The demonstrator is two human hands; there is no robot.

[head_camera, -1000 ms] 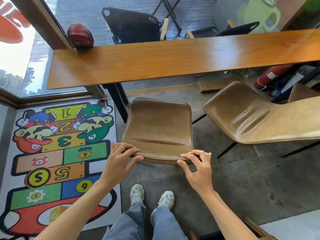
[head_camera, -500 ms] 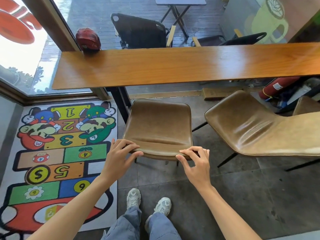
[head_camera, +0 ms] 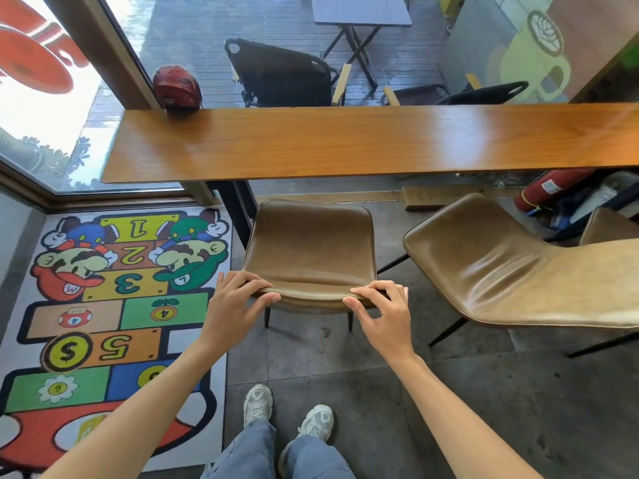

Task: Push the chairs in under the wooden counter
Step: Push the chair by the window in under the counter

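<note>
A brown leather chair (head_camera: 311, 243) stands in front of me, its front edge close to the near edge of the long wooden counter (head_camera: 363, 140). My left hand (head_camera: 231, 305) grips the left end of the chair's backrest top. My right hand (head_camera: 383, 312) grips the right end of the same backrest. A second brown chair (head_camera: 501, 264) stands to the right, turned sideways and out from the counter. The edge of a third brown chair (head_camera: 608, 226) shows at the far right.
The counter's black leg (head_camera: 238, 212) stands just left of the chair. A colourful hopscotch rug (head_camera: 103, 305) covers the floor on the left. A red helmet (head_camera: 178, 86) lies at the counter's far left. A red fire extinguisher (head_camera: 549, 188) lies under the counter, right.
The chair has slid forward toward the counter with both hands on its backrest, and I have stepped after it. The second chair has not moved.
</note>
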